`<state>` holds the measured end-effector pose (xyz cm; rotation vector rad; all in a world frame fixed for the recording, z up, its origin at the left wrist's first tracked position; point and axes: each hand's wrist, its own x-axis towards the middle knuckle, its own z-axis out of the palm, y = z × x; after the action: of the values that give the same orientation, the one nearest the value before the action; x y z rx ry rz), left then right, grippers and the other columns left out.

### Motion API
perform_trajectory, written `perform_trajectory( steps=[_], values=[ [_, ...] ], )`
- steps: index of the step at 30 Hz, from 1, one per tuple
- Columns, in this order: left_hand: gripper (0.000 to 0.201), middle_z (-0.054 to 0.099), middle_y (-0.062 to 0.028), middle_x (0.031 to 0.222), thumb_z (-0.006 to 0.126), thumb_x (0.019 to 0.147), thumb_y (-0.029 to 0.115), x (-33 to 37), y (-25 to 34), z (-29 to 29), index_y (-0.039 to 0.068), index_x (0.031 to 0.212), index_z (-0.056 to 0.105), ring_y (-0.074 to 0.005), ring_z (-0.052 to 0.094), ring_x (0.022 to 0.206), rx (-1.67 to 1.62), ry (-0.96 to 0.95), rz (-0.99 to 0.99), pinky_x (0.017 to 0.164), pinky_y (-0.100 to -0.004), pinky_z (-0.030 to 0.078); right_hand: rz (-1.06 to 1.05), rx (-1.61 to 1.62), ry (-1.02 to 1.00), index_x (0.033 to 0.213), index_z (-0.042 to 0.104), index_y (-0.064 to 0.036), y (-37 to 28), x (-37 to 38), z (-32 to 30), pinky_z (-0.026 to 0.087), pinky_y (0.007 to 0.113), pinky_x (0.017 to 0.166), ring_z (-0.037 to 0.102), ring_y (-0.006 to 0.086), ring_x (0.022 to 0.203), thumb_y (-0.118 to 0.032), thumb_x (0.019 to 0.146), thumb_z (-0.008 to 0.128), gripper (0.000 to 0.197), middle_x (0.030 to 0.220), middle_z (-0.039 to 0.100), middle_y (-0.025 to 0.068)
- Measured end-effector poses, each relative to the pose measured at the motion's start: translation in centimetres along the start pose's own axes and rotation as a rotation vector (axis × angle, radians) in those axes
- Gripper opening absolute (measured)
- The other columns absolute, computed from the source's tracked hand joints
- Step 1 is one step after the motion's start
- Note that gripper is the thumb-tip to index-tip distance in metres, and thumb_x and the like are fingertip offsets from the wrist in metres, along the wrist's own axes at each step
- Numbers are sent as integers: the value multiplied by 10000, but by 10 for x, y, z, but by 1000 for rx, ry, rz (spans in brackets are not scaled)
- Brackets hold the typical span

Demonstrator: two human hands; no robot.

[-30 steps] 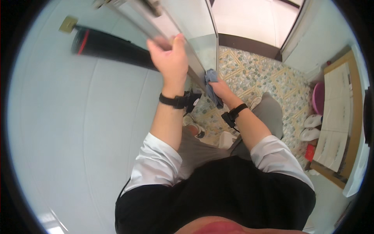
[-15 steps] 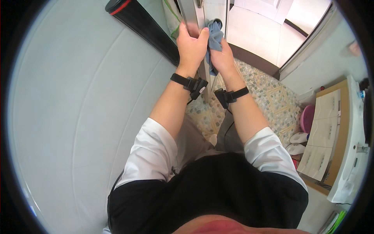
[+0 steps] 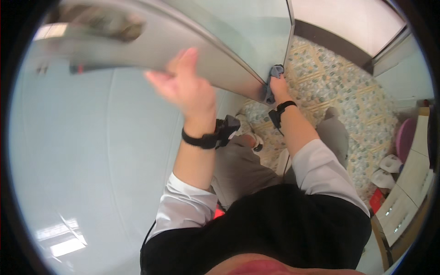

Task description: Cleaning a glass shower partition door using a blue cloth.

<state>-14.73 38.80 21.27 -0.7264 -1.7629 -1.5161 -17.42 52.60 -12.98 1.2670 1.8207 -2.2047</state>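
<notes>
A door with a glass panel [image 3: 256,30] and a wide pale metal frame [image 3: 213,57] stands swung toward me, slanting from the upper left to the middle. My right hand [image 3: 280,90] is closed round a blue-grey cloth [image 3: 270,93] and presses it to the glass side near the door's edge. On the other side, my left hand [image 3: 190,89] is lifted in front of the frame, fingers stretched and apart, with nothing in it. Motion blurs its fingertips, and I cannot tell whether they touch the frame.
Pale wall panels [image 3: 91,151] fill the left. Below lies a pebble-patterned floor [image 3: 316,82], with a dark threshold [image 3: 334,43] at the doorway. To the right are a drawer cabinet [image 3: 403,201], a pink basin [image 3: 405,140], white bottles [image 3: 387,170] and a red item [image 3: 376,200].
The door has swung left and toward me. My left hand has let go of its edge and moved left and nearer. My right hand has gone lower and right with the cloth.
</notes>
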Motion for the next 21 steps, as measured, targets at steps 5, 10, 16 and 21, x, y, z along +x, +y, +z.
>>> perform_trajectory(
  steps=[5,10,16,21],
  values=[
    [212,657,-116,1002,619,878,203,-12,-2,21,13,943,689,-256,601,1023,-234,286,-290,943,-393,457,253,286,-46,1570,313,0,133,131,-28,372,408,1131,427,384,1414,-304,940,554,740,1576,398,229],
    [247,648,-78,1022,625,860,255,-6,20,20,24,921,689,-209,588,1007,-32,331,-217,931,-342,446,379,335,31,1562,332,-1,154,148,8,368,419,1141,411,393,1421,-231,942,551,697,1586,389,204],
    [235,658,-81,1028,625,863,222,-8,21,29,10,936,693,-204,593,1006,-3,398,-195,925,-335,453,390,353,-17,1597,266,-25,132,133,-5,350,418,1147,354,367,1464,-190,958,510,703,1640,304,165],
    [190,667,-108,965,619,884,177,-13,17,31,-6,914,664,-205,607,958,-268,197,-252,903,-334,478,313,353,47,1475,423,36,101,108,-25,480,469,929,576,358,1165,-176,970,516,556,1386,536,217]
  ],
)
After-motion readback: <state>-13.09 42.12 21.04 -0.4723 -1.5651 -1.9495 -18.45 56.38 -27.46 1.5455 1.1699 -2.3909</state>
